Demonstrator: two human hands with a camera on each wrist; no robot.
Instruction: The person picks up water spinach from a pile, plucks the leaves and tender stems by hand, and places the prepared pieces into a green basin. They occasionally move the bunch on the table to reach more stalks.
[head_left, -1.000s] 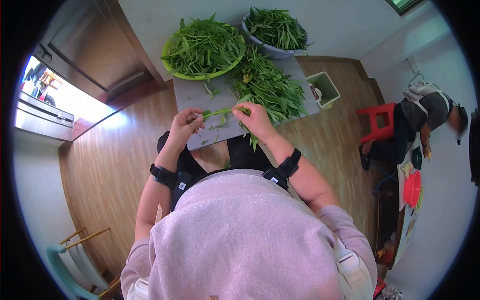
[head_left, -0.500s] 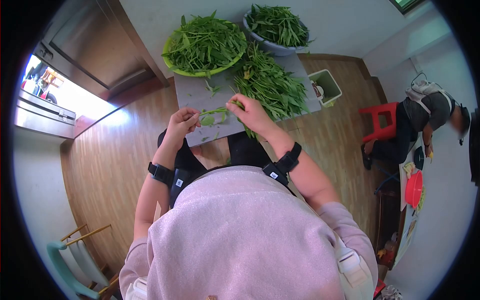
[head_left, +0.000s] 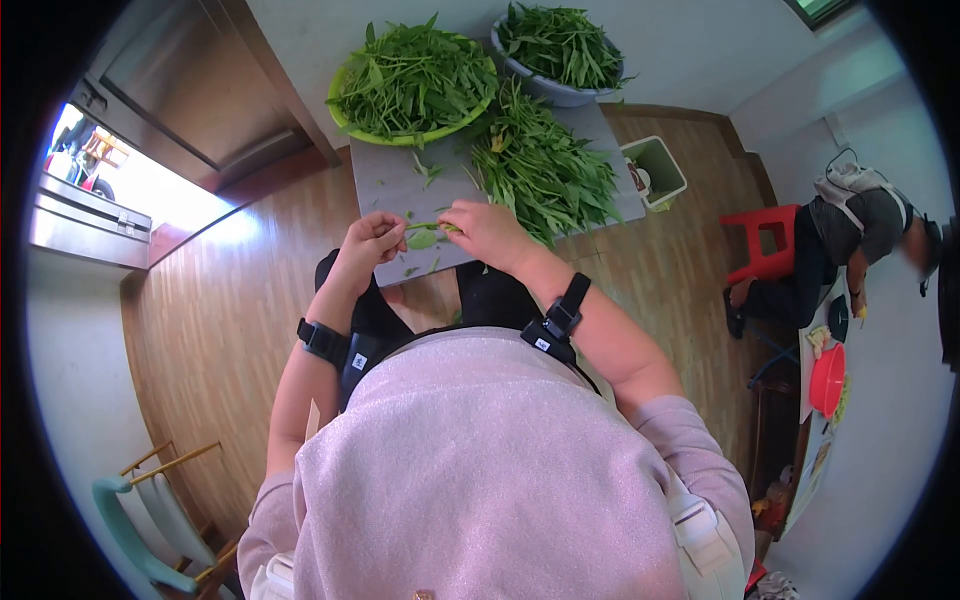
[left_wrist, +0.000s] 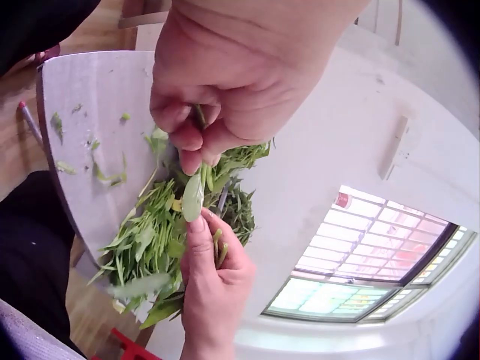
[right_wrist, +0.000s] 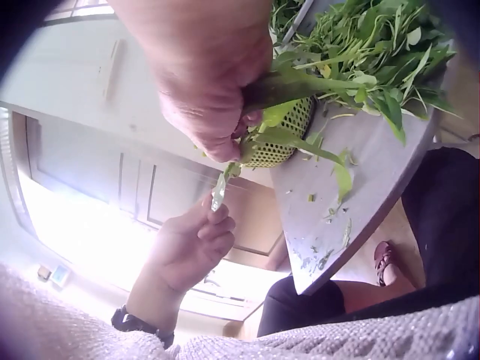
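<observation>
Over the near edge of the table, both hands hold a green water spinach stem [head_left: 424, 226] stretched between them. My left hand [head_left: 372, 241] pinches one end of it between thumb and fingers. My right hand [head_left: 490, 233] grips the other end, with more leafy stems trailing from it in the right wrist view. A pale leaf [left_wrist: 193, 198] shows between the two hands in the left wrist view. Just beyond the right hand lies a heap of long water spinach [head_left: 550, 175] on the grey table [head_left: 400, 180].
At the back stand a yellow-green basket [head_left: 340, 115] and a blue-grey basin [head_left: 545, 90], both heaped with greens. Leaf scraps [head_left: 428, 172] lie about the tabletop. A white bin [head_left: 672, 165] is on the floor to the right, near a red stool [head_left: 762, 240] and another person [head_left: 865, 220].
My right hand has come left and slightly nearer to me, closer to the left hand, so less stem shows between them. The left hand has barely moved.
</observation>
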